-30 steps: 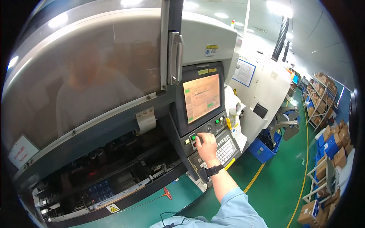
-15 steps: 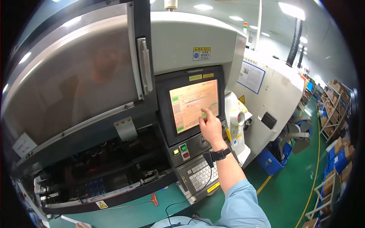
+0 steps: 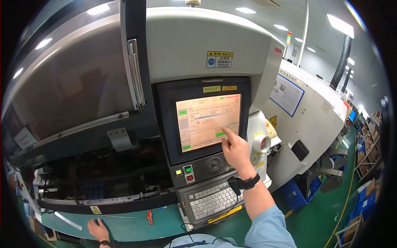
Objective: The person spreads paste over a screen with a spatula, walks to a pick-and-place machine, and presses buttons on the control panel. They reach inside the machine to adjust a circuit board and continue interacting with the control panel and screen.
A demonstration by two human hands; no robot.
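Note:
The index finger of my right hand (image 3: 237,153) is stretched out to the lower right part of a lit touchscreen (image 3: 198,134), with the other fingers curled and nothing held. A black band with a cable circles that wrist. My left hand (image 3: 98,230) lies palm down on the green work surface (image 3: 128,229), fingers apart and empty. Near it are a white strip (image 3: 68,221) and a long thin rod with a red T-shaped handle (image 3: 149,217). Below the screen sit a round dial (image 3: 214,164), lit yellow, green and red buttons (image 3: 188,169), and a keyboard (image 3: 213,200).
A dark tinted machine cover with a metal handle (image 3: 135,74) rises at the left, above a dark machine bay (image 3: 111,173). Right of the screen stand another white machine (image 3: 308,107) and a blue bin (image 3: 294,194). Shelves with boxes (image 3: 368,142) line the green floor.
The view has shifted, bringing my left hand more fully into sight at the lower left. My right index finger stays at the screen's lower right part.

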